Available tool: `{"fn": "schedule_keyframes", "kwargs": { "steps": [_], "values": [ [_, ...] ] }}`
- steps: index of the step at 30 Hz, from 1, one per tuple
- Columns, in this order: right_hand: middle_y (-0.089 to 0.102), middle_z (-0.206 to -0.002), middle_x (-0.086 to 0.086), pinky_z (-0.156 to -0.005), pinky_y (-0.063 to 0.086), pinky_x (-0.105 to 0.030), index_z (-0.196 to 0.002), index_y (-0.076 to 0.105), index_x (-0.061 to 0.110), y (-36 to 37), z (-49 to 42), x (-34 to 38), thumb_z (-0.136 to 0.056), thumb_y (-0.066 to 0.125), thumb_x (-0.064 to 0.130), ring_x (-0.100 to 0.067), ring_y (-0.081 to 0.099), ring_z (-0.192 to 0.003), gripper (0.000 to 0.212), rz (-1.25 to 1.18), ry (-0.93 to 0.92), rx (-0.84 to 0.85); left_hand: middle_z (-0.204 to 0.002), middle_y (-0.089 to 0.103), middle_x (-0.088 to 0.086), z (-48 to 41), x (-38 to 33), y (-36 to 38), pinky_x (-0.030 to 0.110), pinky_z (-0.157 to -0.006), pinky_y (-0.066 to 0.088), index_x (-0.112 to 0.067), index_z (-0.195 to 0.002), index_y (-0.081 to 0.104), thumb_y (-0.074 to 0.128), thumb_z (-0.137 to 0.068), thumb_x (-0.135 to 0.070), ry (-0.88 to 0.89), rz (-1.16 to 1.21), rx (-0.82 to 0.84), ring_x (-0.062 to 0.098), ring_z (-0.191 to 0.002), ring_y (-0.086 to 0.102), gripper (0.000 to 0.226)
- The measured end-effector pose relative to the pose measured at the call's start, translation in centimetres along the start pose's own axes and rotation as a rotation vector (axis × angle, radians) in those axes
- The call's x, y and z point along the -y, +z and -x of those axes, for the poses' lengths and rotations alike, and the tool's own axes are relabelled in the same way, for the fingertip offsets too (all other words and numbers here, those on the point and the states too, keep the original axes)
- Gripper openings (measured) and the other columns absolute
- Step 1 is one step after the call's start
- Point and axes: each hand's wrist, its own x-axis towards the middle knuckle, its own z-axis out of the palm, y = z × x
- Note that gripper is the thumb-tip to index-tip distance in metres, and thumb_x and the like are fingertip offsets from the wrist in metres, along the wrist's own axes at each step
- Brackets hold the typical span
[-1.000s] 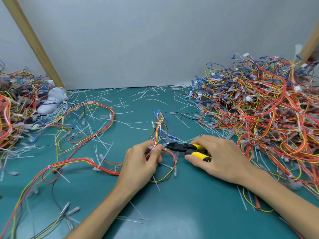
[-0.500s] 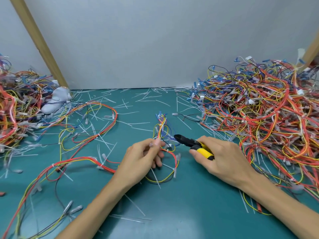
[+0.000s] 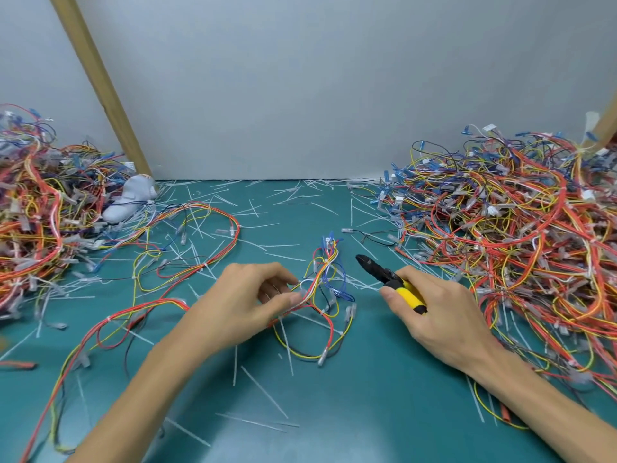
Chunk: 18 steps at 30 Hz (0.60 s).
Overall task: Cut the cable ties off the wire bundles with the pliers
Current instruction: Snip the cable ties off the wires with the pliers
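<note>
Seemingly midway: cut ties litter the worktop, a pile waits; left grip pinches a bundle, right grip clasps pliers.

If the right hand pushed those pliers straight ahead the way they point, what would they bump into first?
Probably the upper end of the wire bundle that the left hand pinches, though depth is uncertain.

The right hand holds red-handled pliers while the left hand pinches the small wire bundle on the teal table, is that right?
Not quite: the pliers have yellow handles, not red, as the head view shows. The right hand does hold them, and the left hand pinches the small wire bundle on the teal table.
</note>
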Motion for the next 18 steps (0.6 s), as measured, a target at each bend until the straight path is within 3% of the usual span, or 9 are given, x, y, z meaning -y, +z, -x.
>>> {"fn": "schedule_keyframes", "kwargs": {
  "steps": [4, 6, 8, 12, 18],
  "values": [
    [0.05, -0.061, 0.013, -0.048, 0.037, -0.028, -0.085, 0.049, 0.035, 0.0, -0.1, -0.1, -0.09, 0.037, 0.067, -0.007, 0.051, -0.059, 0.034, -0.038, 0.007, -0.008, -0.086, 0.07, -0.019, 0.4, 1.4, -2.6, 0.009, -0.074, 0.045, -0.032, -0.098, 0.067, 0.064, -0.091, -0.028, -0.035, -0.134, 0.22, -0.009, -0.083, 0.06, 0.008],
    [0.049, -0.06, 0.013, -0.047, 0.034, -0.026, -0.084, 0.048, 0.036, -0.1, -0.1, -0.1, -0.09, 0.036, 0.067, -0.008, 0.051, -0.06, 0.034, -0.042, -0.002, -0.004, -0.092, 0.069, -0.023, 0.9, 2.1, -3.4, 0.012, -0.083, 0.047, -0.036, -0.1, 0.065, 0.065, -0.09, -0.034, -0.089, -0.152, 0.406, -0.01, -0.09, 0.06, 0.011],
    [0.048, -0.058, 0.013, -0.046, 0.032, -0.025, -0.084, 0.048, 0.035, -0.1, -0.1, -0.1, -0.091, 0.036, 0.067, -0.009, 0.051, -0.059, 0.035, -0.042, -0.004, -0.002, -0.095, 0.067, -0.023, 1.1, 2.3, -3.6, 0.015, -0.086, 0.047, -0.039, -0.098, 0.065, 0.069, -0.085, -0.04, -0.113, -0.173, 0.474, -0.009, -0.092, 0.059, 0.014],
    [0.049, -0.061, 0.012, -0.046, 0.033, -0.025, -0.086, 0.048, 0.033, 0.0, 0.0, -0.2, -0.09, 0.036, 0.068, -0.008, 0.051, -0.061, 0.037, -0.031, -0.006, -0.004, -0.084, 0.065, -0.013, 0.7, 1.8, -2.5, 0.021, -0.075, 0.047, -0.035, -0.083, 0.058, 0.068, -0.087, -0.035, -0.079, -0.248, 0.431, 0.002, -0.075, 0.057, 0.011],
    [0.051, -0.074, 0.015, -0.052, 0.039, -0.025, -0.093, 0.045, 0.036, 0.1, -0.1, -0.1, -0.088, 0.045, 0.064, -0.006, 0.052, -0.07, 0.028, -0.026, -0.013, -0.024, -0.078, 0.066, -0.014, 0.4, 0.9, 0.2, 0.012, -0.063, 0.04, -0.024, -0.093, 0.052, 0.056, -0.096, -0.024, 0.0, -0.09, 0.215, 0.003, -0.071, 0.056, 0.005]
  ]
}}
